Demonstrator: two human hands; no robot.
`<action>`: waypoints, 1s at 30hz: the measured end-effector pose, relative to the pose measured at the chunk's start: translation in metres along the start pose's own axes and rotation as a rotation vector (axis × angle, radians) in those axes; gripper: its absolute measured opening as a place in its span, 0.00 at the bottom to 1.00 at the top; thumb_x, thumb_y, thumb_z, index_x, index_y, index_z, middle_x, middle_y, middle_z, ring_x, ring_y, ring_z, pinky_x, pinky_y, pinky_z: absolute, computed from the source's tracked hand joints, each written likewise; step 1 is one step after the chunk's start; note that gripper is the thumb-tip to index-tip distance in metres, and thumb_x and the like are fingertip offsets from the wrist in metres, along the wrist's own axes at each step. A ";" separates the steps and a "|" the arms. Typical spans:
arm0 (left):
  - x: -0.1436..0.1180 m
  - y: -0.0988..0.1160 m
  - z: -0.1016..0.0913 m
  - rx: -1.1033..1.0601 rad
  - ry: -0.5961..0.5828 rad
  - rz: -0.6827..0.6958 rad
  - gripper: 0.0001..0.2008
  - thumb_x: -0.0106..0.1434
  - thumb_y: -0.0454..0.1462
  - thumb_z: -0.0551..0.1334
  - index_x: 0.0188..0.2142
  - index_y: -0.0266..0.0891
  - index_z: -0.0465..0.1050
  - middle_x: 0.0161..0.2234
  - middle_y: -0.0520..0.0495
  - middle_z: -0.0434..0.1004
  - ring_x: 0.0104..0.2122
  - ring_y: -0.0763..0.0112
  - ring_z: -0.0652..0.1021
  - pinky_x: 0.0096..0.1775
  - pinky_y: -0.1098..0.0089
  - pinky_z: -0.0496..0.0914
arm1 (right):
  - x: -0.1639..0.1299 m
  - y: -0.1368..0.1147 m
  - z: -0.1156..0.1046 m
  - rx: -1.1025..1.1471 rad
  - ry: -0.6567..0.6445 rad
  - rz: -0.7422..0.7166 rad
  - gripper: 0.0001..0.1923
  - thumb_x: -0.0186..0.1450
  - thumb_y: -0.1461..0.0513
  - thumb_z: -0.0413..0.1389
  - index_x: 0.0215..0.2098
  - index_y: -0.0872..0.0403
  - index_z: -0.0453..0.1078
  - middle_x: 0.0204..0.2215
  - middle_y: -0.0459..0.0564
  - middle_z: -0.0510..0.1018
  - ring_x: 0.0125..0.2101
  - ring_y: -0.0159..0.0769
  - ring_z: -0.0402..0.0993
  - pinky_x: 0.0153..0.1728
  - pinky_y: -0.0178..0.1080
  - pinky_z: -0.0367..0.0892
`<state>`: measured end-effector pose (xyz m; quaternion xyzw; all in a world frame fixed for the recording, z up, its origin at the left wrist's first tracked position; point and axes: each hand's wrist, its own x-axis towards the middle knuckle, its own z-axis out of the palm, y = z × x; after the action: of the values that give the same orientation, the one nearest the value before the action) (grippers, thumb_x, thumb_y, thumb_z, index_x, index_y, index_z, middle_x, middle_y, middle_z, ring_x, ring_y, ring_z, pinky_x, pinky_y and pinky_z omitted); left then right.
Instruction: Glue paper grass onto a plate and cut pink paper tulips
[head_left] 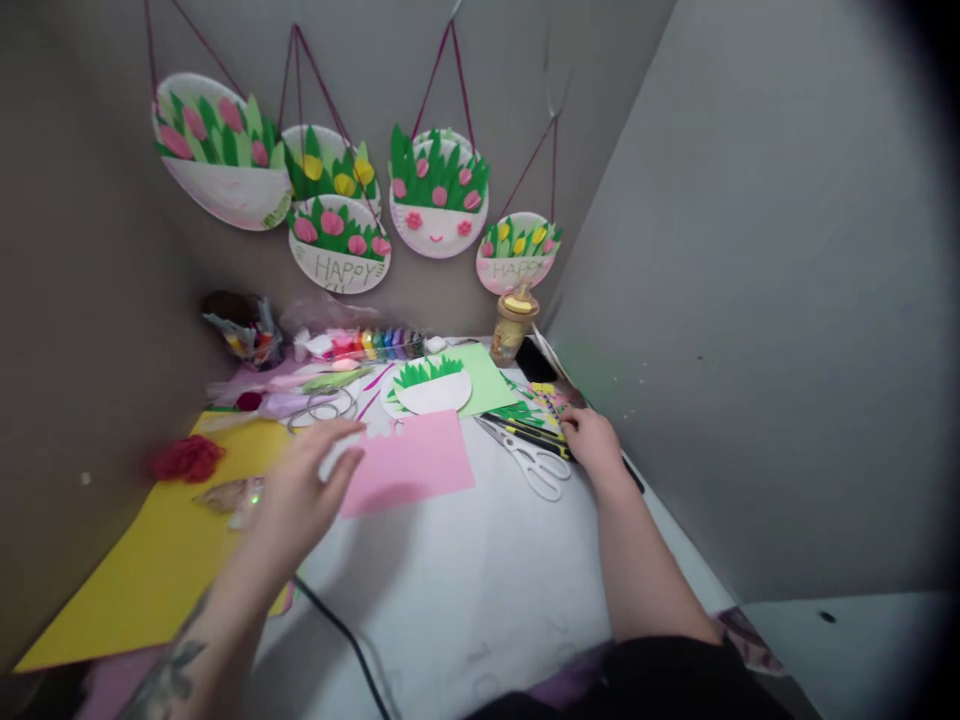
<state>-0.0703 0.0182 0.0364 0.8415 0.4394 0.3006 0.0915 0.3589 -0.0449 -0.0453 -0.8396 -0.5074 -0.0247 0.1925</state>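
Note:
My left hand (304, 490) hovers with fingers spread over the left edge of a pink paper sheet (412, 462) and a small white object beneath it; whether it touches them is unclear. My right hand (592, 440) rests at the table's right side, fingers curled on dark-handled tools and coloured paper scraps (536, 415). White scissors (534, 465) lie just left of it. A paper plate with green paper grass (433, 385) sits behind the pink sheet on light green paper (491, 380).
A yellow sheet (161, 545) covers the table's left, with red yarn (187, 458) on it. Paint pots (379, 343), a glue bottle (512, 325) and a supply cup (244, 330) line the back. Finished plate baskets (439, 195) hang on the wall. A black cable (345, 635) crosses the front.

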 end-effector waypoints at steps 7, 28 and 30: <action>-0.009 -0.018 0.068 0.266 -0.337 -0.027 0.19 0.67 0.44 0.49 0.46 0.41 0.75 0.51 0.41 0.73 0.50 0.54 0.72 0.50 0.55 0.67 | 0.012 0.000 0.001 -0.114 -0.049 0.075 0.13 0.64 0.61 0.51 0.40 0.52 0.77 0.42 0.55 0.79 0.40 0.44 0.75 0.39 0.38 0.66; -0.015 -0.039 0.055 0.087 -0.350 -0.301 0.15 0.63 0.37 0.51 0.45 0.36 0.72 0.41 0.40 0.74 0.40 0.61 0.76 0.45 0.64 0.68 | 0.061 -0.036 -0.012 0.148 0.149 -0.068 0.19 0.62 0.61 0.51 0.52 0.52 0.62 0.41 0.53 0.78 0.37 0.39 0.75 0.38 0.38 0.67; -0.015 -0.040 0.055 0.083 -0.360 -0.290 0.14 0.63 0.37 0.52 0.43 0.37 0.72 0.40 0.40 0.74 0.39 0.61 0.76 0.44 0.65 0.68 | 0.057 -0.032 -0.016 0.330 0.307 -0.121 0.18 0.60 0.61 0.52 0.49 0.54 0.63 0.38 0.53 0.78 0.32 0.38 0.74 0.36 0.39 0.67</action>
<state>-0.0716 0.0360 -0.0311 0.8127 0.5443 0.1108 0.1761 0.3611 0.0111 -0.0074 -0.7512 -0.5186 -0.0802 0.4003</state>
